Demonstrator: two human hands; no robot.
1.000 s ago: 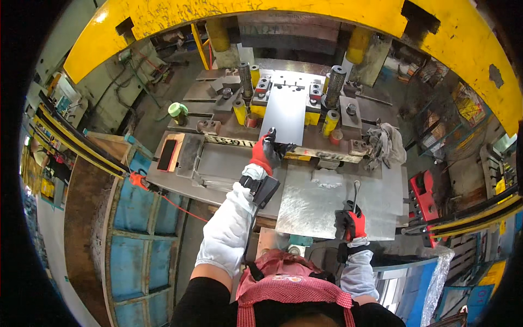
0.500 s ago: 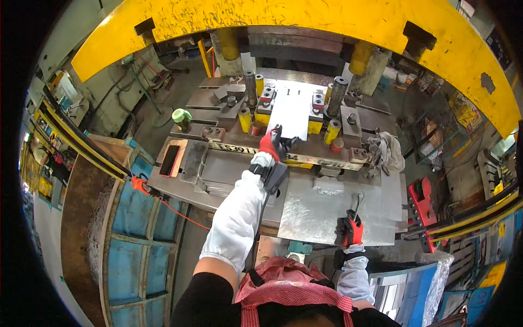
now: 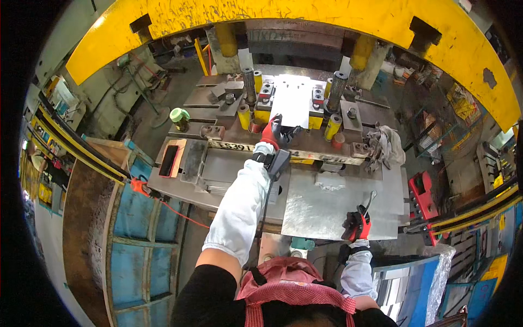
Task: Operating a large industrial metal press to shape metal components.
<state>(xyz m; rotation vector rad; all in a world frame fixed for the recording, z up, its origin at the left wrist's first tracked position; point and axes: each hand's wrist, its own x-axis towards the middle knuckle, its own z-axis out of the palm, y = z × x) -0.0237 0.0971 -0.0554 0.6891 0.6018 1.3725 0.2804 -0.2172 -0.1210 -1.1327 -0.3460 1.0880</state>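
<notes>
My left hand (image 3: 279, 134), in a red and black glove, reaches to the near edge of a bright metal sheet (image 3: 291, 107). The thumb and fingers look spread at that edge, touching it. The sheet lies flat in the die between two dark guide posts (image 3: 338, 90). Lower right, my right hand (image 3: 357, 224), gloved alike, is closed round a slim metal rod with a bent tip (image 3: 371, 200). It is held above a large flat metal plate (image 3: 310, 204) on the near side of the die. Part of the rod is hidden in the fist.
Stacked sheets (image 3: 223, 169) lie left of the plate. A grey rag (image 3: 385, 148) hangs at the right, and a green-capped bottle (image 3: 179, 116) stands at the left. Overhead spans a yellow press beam (image 3: 305, 11). A red bracket (image 3: 423, 201) is at the right.
My left hand and the bright sheet have moved a little farther into the die. My right hand has shifted slightly to the right with the rod, whose tip is turned more rightward.
</notes>
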